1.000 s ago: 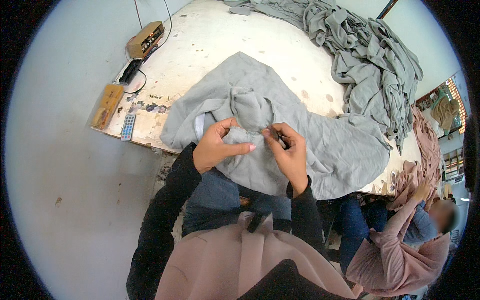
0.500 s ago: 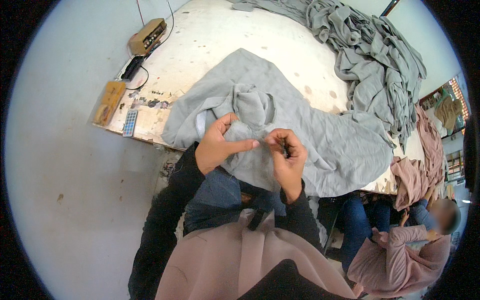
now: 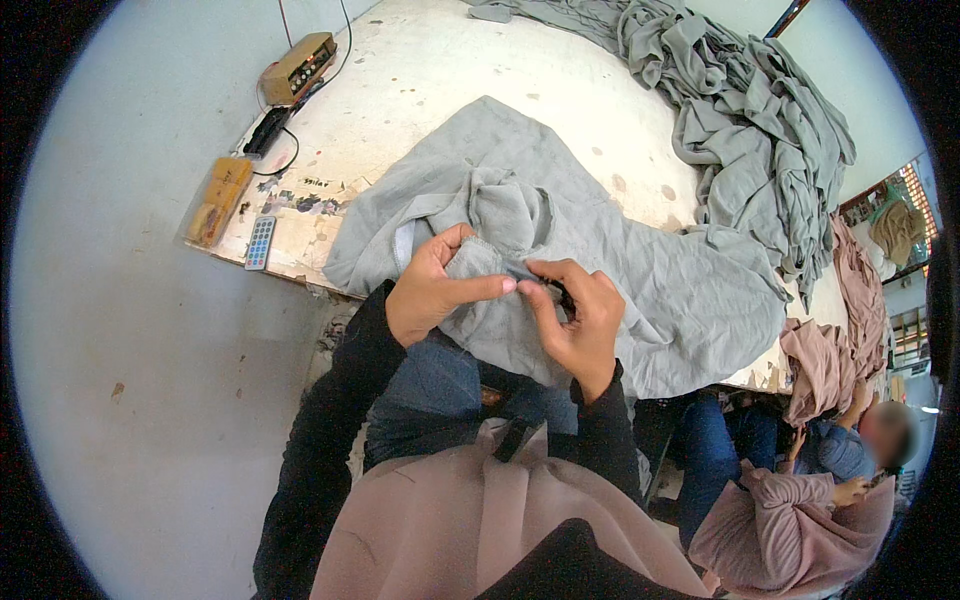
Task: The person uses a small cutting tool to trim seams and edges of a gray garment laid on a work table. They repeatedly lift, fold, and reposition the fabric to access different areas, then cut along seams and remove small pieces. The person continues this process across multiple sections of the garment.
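Observation:
A grey cloth garment (image 3: 680, 290) lies spread over the near part of the table, its lower edge hanging toward my lap. My left hand (image 3: 432, 292) is closed on a gathered, seamed edge of it, thumb stretched to the right along the cloth. Against that thumb tip, my right hand (image 3: 585, 322) pinches at the same edge with thumb and index finger. Something dark shows inside the curled fingers of the right hand; whether it is a small tool or shadow, I cannot tell. Folded layers stand up just beyond my fingers.
Heaped grey cloth (image 3: 770, 150) covers the table's far right. Along the left edge sit a remote control (image 3: 260, 243), a yellowish block (image 3: 220, 200) and a brown box-shaped device (image 3: 300, 68) with cables. At right, another person (image 3: 790, 520) sits beside pink cloth (image 3: 822, 365).
My right hand has turned and come in to the left thumb, its fingertips now meeting the cloth edge. The left hand stays nearly in place. At right, the other person's arm has shifted.

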Demonstrator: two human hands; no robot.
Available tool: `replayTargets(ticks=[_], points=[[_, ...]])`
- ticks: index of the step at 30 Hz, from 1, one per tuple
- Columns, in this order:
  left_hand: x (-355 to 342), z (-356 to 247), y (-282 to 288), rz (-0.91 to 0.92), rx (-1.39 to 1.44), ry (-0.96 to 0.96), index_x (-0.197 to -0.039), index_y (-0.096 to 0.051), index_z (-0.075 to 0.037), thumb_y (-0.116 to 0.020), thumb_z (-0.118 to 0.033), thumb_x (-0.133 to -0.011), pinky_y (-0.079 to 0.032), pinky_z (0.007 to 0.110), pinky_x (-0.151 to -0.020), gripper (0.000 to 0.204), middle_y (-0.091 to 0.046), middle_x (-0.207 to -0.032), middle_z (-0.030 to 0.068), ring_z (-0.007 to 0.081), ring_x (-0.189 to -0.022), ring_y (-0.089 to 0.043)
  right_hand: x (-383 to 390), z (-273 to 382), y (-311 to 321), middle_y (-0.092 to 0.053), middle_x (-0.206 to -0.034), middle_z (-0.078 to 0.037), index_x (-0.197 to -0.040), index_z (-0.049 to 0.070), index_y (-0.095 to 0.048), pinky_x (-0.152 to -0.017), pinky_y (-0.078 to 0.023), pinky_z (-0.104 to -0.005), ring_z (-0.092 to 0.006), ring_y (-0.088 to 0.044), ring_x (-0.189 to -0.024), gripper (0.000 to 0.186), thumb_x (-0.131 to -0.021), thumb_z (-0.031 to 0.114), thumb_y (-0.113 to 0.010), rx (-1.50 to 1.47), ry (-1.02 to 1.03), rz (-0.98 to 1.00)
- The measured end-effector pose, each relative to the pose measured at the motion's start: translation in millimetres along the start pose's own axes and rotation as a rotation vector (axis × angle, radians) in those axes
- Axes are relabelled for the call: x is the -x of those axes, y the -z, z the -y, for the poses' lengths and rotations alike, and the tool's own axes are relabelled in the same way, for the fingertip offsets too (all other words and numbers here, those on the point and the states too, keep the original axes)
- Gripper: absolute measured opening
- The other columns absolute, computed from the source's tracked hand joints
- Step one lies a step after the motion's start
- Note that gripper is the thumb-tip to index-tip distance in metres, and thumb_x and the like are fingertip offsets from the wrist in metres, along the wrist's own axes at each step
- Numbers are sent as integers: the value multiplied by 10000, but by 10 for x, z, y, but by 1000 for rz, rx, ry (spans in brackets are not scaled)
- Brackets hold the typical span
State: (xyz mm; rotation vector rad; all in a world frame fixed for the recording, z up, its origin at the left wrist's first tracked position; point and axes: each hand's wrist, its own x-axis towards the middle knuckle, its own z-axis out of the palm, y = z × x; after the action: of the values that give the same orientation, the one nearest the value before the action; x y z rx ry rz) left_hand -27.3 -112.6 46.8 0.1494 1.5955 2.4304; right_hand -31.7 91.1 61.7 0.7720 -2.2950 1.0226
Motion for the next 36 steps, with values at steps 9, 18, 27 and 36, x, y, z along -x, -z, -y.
replayTargets(ticks=[9, 18, 27, 36], points=[[-44, -43, 142, 44, 18, 91, -1249, -570, -33, -646, -288, -982, -462, 293, -997, 376, -658, -1161, 46, 133, -1099, -610, 9, -8, -90, -715, -805, -35, -956, 110, -739, -581, -391, -311, -193, -625, -613, 202, -804, 222, -811, -64, -26, -58], [-11, -19, 67, -165, 52, 150, -1361, -520, 3, -591, -336, -1008, -434, 355, -1063, 495, -608, -1298, 112, 213, -1215, -582, 100, 104, -141, -567, -659, 39, -949, 136, -743, -537, -308, -323, -154, -498, -527, 398, -559, 95, -676, -6, 310, -59], [-64, -4, 216, -171, 122, 152, -1379, -504, 6, -613, -348, -996, -420, 368, -1079, 533, -585, -1343, 132, 228, -1251, -561, 384, 15, -30, -594, -686, 55, -850, 161, -717, -530, -329, -302, -145, -503, -527, 280, -572, 143, -699, -270, 275, 254], [-110, -1, 189, -175, 168, 27, -1086, -636, -98, -618, -301, -1003, -422, 264, -932, 221, -632, -1050, 2, 125, -985, -575, 590, 12, -294, -532, -640, 52, -913, 127, -710, -516, -300, -306, -114, -496, -510, 209, -719, 170, -776, -65, 474, 125]])
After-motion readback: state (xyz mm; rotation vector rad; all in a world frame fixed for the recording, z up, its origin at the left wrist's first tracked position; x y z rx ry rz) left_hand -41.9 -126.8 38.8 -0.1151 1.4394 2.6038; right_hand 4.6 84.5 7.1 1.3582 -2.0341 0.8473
